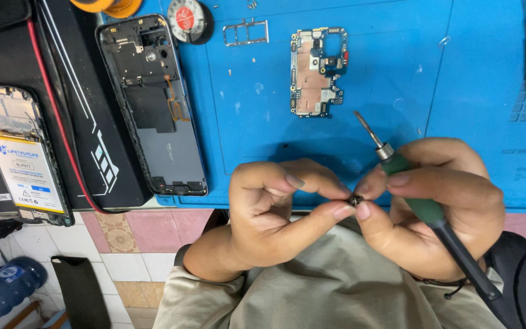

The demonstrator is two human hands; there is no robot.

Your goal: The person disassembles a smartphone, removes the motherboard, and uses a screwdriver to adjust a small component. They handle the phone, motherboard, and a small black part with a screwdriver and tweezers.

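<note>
Left hand (269, 207) and right hand (433, 201) pinch small dark part (355, 200) between fingertips, at near edge of blue mat (391, 85). Right hand also grips green-handled tool (418, 195). Open phone shell (153, 103) on mat, internals exposed; circuit board (318, 72) apart, beyond hands

Circuit board (318, 72) on mat (458, 91) (centre).

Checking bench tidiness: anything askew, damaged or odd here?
Nothing damaged that I can see. Oddities: both hands, left hand and right hand, pinch a tiny dark part off the blue mat, over the lap, while the right also holds the soldering iron. Loose specks dot the mat.
</note>
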